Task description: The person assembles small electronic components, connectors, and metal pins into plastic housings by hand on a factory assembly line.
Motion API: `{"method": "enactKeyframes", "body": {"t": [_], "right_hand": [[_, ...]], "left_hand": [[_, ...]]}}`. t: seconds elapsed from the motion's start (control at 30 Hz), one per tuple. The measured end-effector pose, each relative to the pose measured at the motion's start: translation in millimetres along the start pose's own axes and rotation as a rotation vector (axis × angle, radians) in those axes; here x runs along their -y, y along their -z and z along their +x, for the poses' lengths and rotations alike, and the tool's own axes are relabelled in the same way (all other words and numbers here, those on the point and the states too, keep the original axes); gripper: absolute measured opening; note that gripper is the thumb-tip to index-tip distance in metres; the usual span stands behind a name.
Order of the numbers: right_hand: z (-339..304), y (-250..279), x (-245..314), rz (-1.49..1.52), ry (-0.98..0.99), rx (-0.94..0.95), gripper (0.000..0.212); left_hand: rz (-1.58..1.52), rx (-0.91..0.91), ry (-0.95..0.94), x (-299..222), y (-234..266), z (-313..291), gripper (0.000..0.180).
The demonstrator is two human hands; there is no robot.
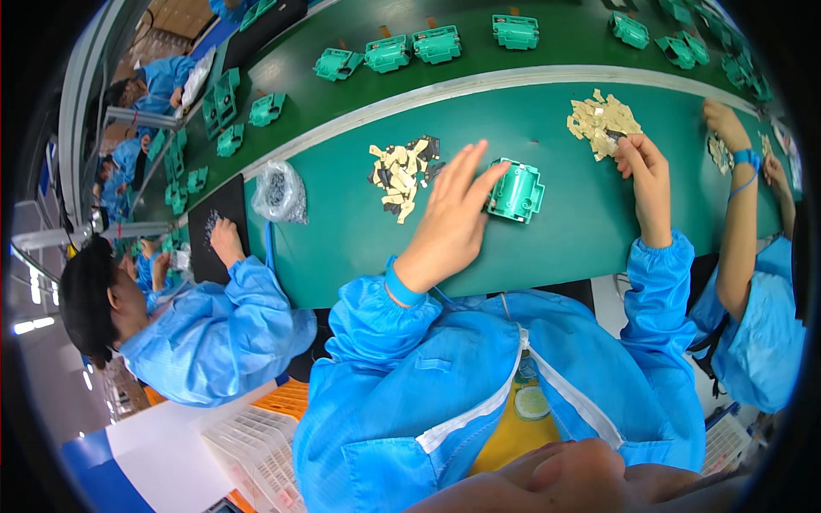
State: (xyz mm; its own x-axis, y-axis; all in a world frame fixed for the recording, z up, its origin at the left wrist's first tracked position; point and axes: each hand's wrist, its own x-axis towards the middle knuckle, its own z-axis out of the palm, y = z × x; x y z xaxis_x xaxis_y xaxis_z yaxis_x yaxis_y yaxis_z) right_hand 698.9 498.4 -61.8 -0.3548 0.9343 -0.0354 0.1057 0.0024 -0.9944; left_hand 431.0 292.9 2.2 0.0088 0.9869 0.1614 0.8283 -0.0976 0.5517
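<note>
A teal-green plastic housing (516,190) with a smooth curved middle lies on the green work surface in front of me. My left hand (449,222) is open beside it, fingers stretched out, the thumb at the housing's left edge. My right hand (647,175) is closed in a pinch at the lower edge of a pile of beige flat pieces (597,118). A small dark piece (614,135) shows at its fingertips, partly hidden. Left of my left hand lies another pile of cream and black pieces (398,175).
A clear plastic bag (280,193) of small parts stands at the left. Beyond a pale rail (462,85), several similar housings (437,44) sit on a dark green belt. Co-workers in blue sit on both sides; one hand (227,243) reaches over a black mat (205,256).
</note>
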Motion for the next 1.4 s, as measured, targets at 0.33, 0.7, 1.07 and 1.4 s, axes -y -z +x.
{"method": "enactKeyframes", "body": {"t": [0.33, 0.7, 1.07, 1.4], "right_hand": [[-68, -82, 47, 0.182, -0.114, 0.431, 0.046], [-98, -95, 74, -0.140, 0.115, 0.467, 0.019], [-101, -105, 82, -0.599, 0.412, 0.213, 0.032], [-92, -93, 74, -0.033, 0.022, 0.368, 0.011]], "left_hand": [[-0.336, -0.184, 0.158, -15, -24, -14, 0.049], [-0.335, -0.272, 0.093, -20, -6, -21, 0.023], [-0.366, -0.319, 0.121, -30, -23, -22, 0.009], [-0.478, -0.297, 0.160, -33, -20, -22, 0.015]]}}
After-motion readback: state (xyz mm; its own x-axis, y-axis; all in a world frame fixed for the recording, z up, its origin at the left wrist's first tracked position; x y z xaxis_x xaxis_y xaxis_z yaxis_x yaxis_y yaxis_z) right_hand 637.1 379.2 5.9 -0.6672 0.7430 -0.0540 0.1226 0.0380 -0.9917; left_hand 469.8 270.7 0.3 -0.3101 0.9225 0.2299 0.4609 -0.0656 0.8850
